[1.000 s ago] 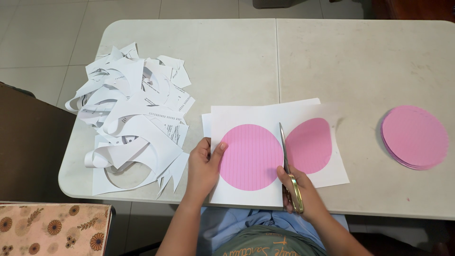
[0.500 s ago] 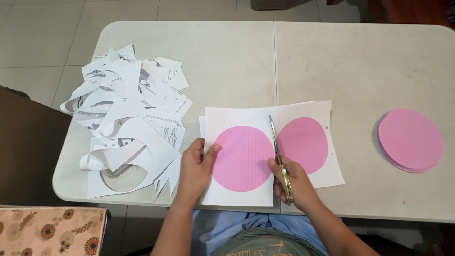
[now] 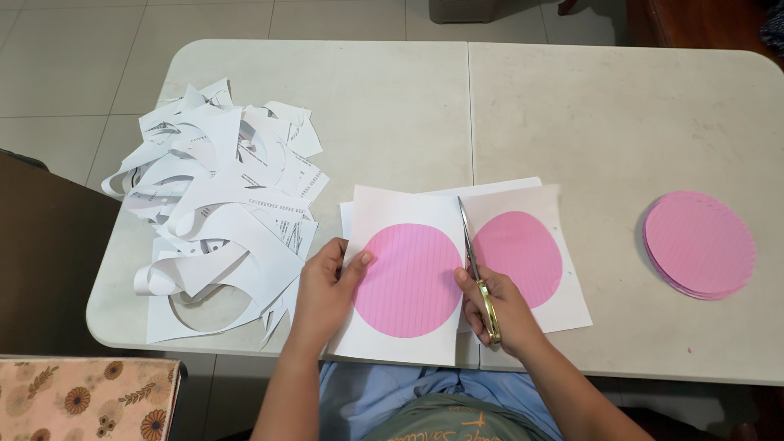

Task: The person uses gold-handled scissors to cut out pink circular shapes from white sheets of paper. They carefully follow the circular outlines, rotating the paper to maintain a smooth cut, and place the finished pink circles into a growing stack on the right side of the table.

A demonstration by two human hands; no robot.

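Reaching up from the bottom edge, both forearms bare, over the near rim of the pale table (image 3: pixel 572 106). Left hand (image 3: pixel 325 287) lying at the left border of the white sheet (image 3: pixel 390 211), wrist bent a little inward, thumb on top of the paper beside the big pink circle (image 3: pixel 406 280), other fingers curled around the sheet's edge and partly hidden below; so closed in a light pinch on the sheet. Right hand (image 3: pixel 500 309) turned with knuckles up, fingers clenched through the yellowish handles of the scissors (image 3: pixel 475 265), forefinger stretched along the side. Blades pointing away from the body, nearly upright in the view, lying in the gap between the two pink circles; how far apart the blades stand cannot be told, looking almost together.

Sheet lying near the front middle of the table, more white sheets under it, edges showing at the top. Second pink circle (image 3: pixel 519 257), same lined pink, just right of the blades, on the part of the paper (image 3: pixel 555 204) at the right hand's side.

Well apart at the right, a neat pile of cut pink discs (image 3: pixel 698 243), round, edges slightly stepped. At the left, a loose heap of white paper scraps (image 3: pixel 216 216), curved strips with round holes cut out, some with small dark print. At the bottom left corner, a cushion (image 3: pixel 86 400) with brown flower pattern on beige.
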